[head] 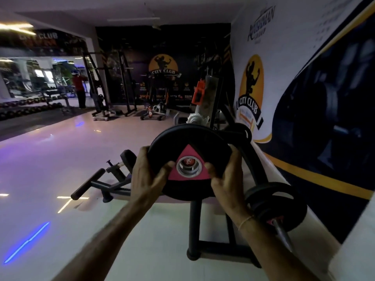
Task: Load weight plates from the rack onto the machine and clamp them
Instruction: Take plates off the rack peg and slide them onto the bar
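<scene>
I hold a black weight plate [182, 142] with a pink triangle and a metal-ringed centre hole upright in front of me. My left hand [148, 175] grips its left edge with the thumb on the pink face. On the plate's right edge, my right hand [225, 177] grips the same way. A red part shows through the hole. Behind the plate stand the black rack frame [195, 230] and a curved black machine arm [251, 159]. More black plates [274, 205] sit on a steel peg [284, 238] at the right.
A floor machine with a padded handle [87, 184] lies on the glossy floor at the left. The printed wall [304, 98] runs close along the right. An orange clamp [197, 94] hangs on an upright post. Racks, dumbbells and a person stand far off at the left.
</scene>
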